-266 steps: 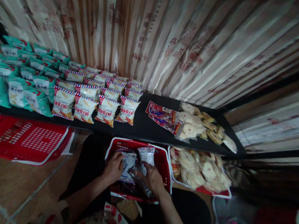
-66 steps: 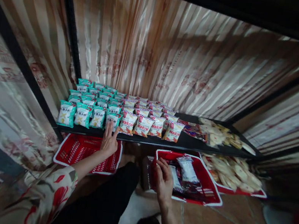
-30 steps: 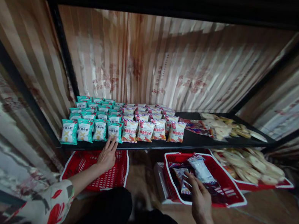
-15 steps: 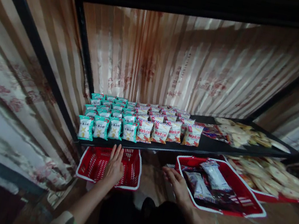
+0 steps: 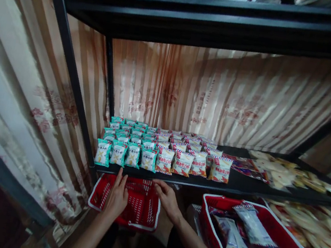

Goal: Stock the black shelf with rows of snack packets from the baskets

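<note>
My left hand is held out flat over a red basket, fingers long and loosely spread, with nothing in it. Its fingertips reach up close to the front edge of a black shelf, just under the teal snack bags. My right hand is at the basket's right side, fingers partly bent, nothing visible in its hold; I cannot tell whether it touches the rim.

The teal bags stand in rows at the shelf's left end, and white bags with red lettering stand in rows right beside them. Farther right lie flat red packets. Below the shelf, right of my hands, a second red basket holds silvery packets. A striped curtain hangs behind.
</note>
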The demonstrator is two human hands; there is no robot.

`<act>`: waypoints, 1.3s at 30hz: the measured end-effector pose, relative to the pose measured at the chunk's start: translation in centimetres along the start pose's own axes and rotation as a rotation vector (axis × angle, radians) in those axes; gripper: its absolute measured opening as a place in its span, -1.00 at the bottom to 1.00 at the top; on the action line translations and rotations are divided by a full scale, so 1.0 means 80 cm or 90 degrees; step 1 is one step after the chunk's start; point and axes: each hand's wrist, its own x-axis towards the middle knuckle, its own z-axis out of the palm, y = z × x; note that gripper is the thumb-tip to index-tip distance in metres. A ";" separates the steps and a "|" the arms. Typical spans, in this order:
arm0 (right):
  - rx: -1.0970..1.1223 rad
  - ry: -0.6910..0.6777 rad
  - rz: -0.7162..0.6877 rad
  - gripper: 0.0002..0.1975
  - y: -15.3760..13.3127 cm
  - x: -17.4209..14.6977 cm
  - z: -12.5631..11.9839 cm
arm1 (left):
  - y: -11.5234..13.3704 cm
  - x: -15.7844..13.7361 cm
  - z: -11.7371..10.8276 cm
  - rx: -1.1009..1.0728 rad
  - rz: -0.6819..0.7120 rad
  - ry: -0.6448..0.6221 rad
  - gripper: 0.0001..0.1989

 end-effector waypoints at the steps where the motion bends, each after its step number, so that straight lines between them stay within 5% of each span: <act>1: -0.024 0.014 -0.032 -0.70 0.000 0.010 0.007 | -0.006 -0.002 0.001 0.002 -0.015 0.017 -0.51; 7: -0.168 -0.027 -0.266 -0.72 -0.038 0.070 0.037 | -0.016 0.003 0.013 0.016 -0.080 0.002 -0.50; 13: -0.333 -0.130 -0.390 -0.67 -0.077 0.154 0.035 | 0.005 0.056 0.042 0.049 -0.018 -0.028 -0.48; 21: -0.518 -0.239 -0.456 -0.75 -0.084 0.260 0.061 | 0.004 0.109 0.058 0.111 0.020 0.094 -0.47; 30: -0.517 -0.348 -0.505 -0.70 -0.077 0.317 0.128 | -0.059 0.132 0.056 0.205 0.006 0.208 -0.48; 39: -0.496 -0.474 -0.483 -0.71 -0.081 0.348 0.174 | -0.065 0.136 0.065 0.182 -0.034 0.253 -0.42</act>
